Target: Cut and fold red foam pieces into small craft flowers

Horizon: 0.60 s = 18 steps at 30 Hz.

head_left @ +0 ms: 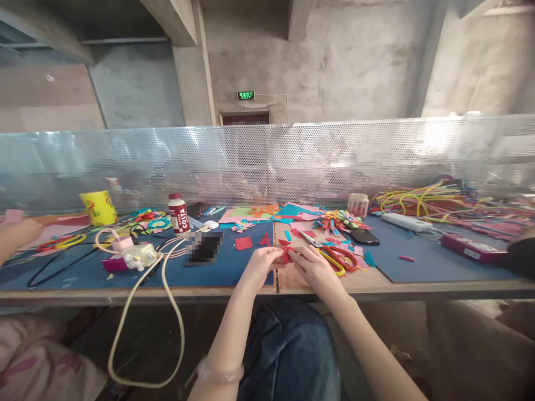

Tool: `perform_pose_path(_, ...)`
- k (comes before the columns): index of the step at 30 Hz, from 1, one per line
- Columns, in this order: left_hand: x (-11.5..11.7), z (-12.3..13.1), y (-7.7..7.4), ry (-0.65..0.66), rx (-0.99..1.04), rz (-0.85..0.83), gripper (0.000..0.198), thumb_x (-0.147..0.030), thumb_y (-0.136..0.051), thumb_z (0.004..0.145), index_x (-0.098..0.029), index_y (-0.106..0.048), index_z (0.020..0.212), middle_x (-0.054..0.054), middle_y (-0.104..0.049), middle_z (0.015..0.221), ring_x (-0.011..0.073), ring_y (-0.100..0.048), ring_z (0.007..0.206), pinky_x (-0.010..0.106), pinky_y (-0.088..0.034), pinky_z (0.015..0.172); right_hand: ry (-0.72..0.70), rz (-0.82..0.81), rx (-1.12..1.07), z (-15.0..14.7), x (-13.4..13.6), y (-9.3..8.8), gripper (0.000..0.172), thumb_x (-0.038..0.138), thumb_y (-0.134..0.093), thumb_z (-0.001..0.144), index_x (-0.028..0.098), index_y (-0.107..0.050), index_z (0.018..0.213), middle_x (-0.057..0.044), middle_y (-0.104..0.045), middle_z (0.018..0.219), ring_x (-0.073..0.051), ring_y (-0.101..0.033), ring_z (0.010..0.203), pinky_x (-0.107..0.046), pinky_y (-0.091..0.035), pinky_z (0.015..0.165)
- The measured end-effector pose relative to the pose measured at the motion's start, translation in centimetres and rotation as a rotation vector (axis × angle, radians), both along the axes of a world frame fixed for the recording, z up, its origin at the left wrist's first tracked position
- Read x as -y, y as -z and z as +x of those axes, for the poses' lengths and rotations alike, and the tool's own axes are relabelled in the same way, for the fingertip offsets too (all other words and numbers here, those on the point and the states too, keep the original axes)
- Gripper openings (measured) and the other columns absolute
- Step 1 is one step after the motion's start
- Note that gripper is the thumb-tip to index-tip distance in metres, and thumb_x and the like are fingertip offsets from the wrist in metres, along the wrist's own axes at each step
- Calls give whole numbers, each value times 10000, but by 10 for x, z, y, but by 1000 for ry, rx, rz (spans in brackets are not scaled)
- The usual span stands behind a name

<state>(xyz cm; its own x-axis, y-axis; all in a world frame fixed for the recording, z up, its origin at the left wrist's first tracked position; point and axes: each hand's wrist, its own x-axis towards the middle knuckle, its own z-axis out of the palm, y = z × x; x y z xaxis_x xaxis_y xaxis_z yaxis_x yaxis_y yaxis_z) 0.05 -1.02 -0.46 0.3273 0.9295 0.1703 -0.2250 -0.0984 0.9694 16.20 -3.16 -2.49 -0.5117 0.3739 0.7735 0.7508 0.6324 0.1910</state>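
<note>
Pinching a small red paper piece (286, 255) between them, the left hand (259, 266) and the right hand (316, 268) meet just inside the near edge of the surface (401, 278), about midway along it; each grip is closed on the paper, the fingertips of both hands touching it from opposite sides; whether the piece also rests on the brown board (289, 280) beneath cannot be told.

Scissors (339, 259) with red and yellow handles lie just beside the right hand, on its outer side; a red paper square (243, 243) lies a little beyond the left hand, on a blue mat (234, 270); a dark phone (204, 248) lies further left; a red-labelled bottle (178, 214) stands behind it, and a yellow cup (99, 208) stands nearer the far left corner; a cream cable (125, 312) loops over the near edge and hangs below; a paper flower (340, 219) sits beyond the scissors, with a black phone (364, 236) beside it and a white power strip (407, 222) further right; coloured strips (434, 201) tangle towards the far right corner; a perforated metal screen (267, 161) runs along the far edge; another person's hand (14, 234) rests at the left edge.
</note>
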Motion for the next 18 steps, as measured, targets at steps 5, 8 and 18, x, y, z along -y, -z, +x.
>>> perform_pose_path(5,1,1,-1,-13,-28,2,185,-288,-669,659,-104,-656,667,63,-653,687,158,-606,693,282,-494,699,-28,-2,-52,1,0,2,269,151,-394,890,171,-583,1080,-108,-595,941,-218,-540,884,-357,-510,760)
perform_pose_path(8,0,0,0,-13,-25,-6,176,-273,-695,635,-105,-653,668,58,-646,688,157,-607,694,281,-496,699,-64,-11,-60,2,0,3,273,147,-409,883,189,-586,1086,-107,-601,951,-220,-547,900,-356,-505,776)
perform_pose_path(18,-1,0,3,8,-63,37,209,-276,-695,648,-98,-668,756,92,-680,769,185,-636,742,315,-486,752,-167,-335,-656,-8,8,-8,226,271,-455,857,182,-662,869,-76,-643,847,-165,-596,723,-254,-485,567)
